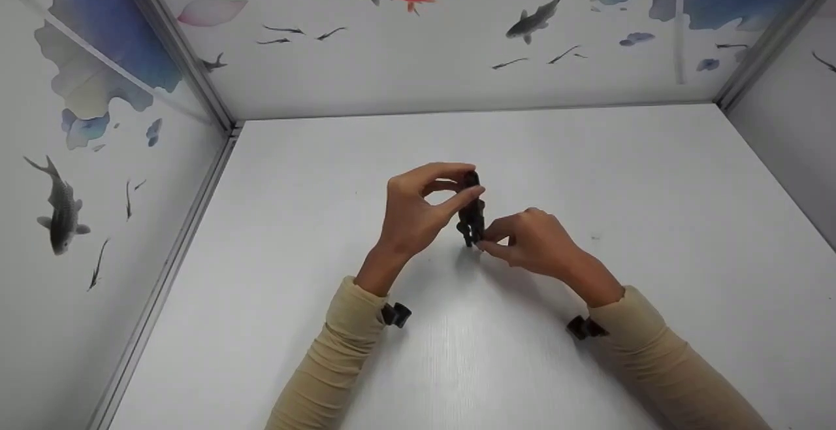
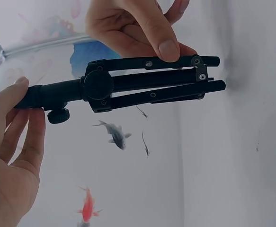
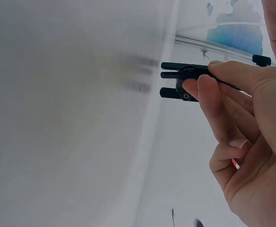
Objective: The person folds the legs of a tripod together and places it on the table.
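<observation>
A small black tripod (image 2: 152, 90) is held upright over the white table, its legs pointing down and folded nearly together. My left hand (image 1: 415, 211) grips the tripod's top end between thumb and fingers, as the left wrist view also shows. Below the grip, a side knob (image 2: 58, 115) and a larger round knob (image 2: 99, 84) stick out. My right hand (image 1: 535, 240) pinches one leg near its foot between thumb and fingers. In the right wrist view, the leg tips (image 3: 168, 74) extend past the fingertips, close over the table.
The white table (image 1: 294, 234) spreads around both hands. White panels printed with fish and blue leaves, such as the back wall (image 1: 424, 57), enclose it at the back and sides. Metal frame bars (image 1: 176, 247) run along the left edge. A small black camera sits on each wrist.
</observation>
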A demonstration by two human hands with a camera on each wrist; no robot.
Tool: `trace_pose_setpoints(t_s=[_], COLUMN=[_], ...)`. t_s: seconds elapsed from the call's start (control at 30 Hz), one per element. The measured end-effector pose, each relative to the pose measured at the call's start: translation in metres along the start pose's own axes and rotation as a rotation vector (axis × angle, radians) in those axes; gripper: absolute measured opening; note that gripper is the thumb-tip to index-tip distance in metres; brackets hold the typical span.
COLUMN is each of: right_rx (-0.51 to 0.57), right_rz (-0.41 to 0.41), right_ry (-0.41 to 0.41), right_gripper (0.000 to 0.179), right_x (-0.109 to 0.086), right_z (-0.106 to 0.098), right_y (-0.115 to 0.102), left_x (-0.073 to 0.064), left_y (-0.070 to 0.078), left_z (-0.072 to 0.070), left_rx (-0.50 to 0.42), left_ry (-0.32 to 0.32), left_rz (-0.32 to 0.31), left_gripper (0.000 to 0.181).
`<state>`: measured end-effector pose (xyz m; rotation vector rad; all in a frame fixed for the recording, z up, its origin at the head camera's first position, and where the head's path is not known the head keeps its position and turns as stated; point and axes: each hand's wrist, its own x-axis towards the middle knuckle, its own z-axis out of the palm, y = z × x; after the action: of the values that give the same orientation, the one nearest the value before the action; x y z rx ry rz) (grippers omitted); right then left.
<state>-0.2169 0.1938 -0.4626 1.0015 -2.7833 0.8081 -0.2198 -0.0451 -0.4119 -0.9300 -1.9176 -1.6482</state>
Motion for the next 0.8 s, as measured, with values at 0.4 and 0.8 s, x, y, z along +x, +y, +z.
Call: trace_pose_setpoints(t_s=[0.4,0.8], right_rx=[0.012,-0.025], right_rz=[-0.006,-0.006], right_ry=[0.053,0.153], right_gripper=[0.011,0.047], right_x=[0.000,-0.001], right_z=[-0.006,-0.012], right_y=[0.002,0.012], left_x=[0.003,0.006], left_y=[-0.001,-0.006], left_z=[-0.010,-0.030], left_rx=[-0.018,-0.068], left_ry=[0.041,0.105], left_rz=[-0.055,-0.160], left_gripper=[0.023,0.025])
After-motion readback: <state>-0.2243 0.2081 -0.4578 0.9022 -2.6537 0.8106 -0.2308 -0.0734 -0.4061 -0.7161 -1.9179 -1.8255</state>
